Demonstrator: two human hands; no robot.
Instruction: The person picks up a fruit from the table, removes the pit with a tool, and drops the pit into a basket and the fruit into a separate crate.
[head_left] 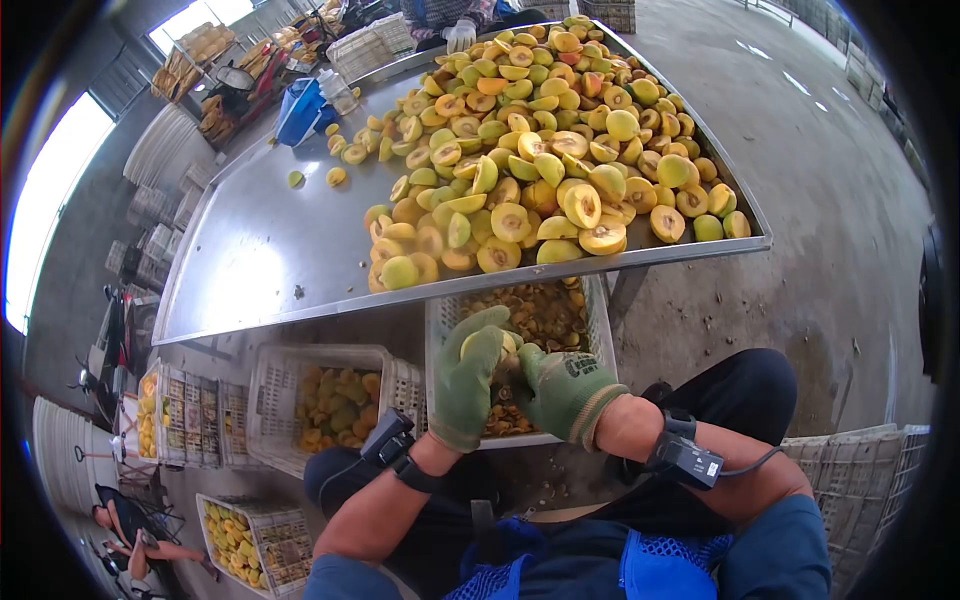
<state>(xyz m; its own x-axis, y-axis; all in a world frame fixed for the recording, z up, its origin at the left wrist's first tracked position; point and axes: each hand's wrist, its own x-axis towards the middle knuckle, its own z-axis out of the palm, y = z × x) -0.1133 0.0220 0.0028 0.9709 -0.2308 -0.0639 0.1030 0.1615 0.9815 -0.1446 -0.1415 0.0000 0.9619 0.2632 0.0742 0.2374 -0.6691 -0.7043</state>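
Observation:
Both my hands wear green gloves and meet over a white crate (438, 322) below the table edge. My left hand (468, 378) is closed around a yellow peach half (478, 343). My right hand (563, 388) presses against that fruit from the right; whether it holds a tool is hidden. The crate under them holds dark pits and scraps. A big heap of halved yellow-green peaches (540, 140) covers the right part of the steel table (260, 250) in front of me. Black sensor bands sit on both wrists.
A second white crate (275, 370) with peach halves stands to the left, and more crates (240, 545) lie lower left. Another person's gloved hand (461, 35) works at the table's far end. A blue container (300, 110) stands at the far left. Concrete floor lies to the right.

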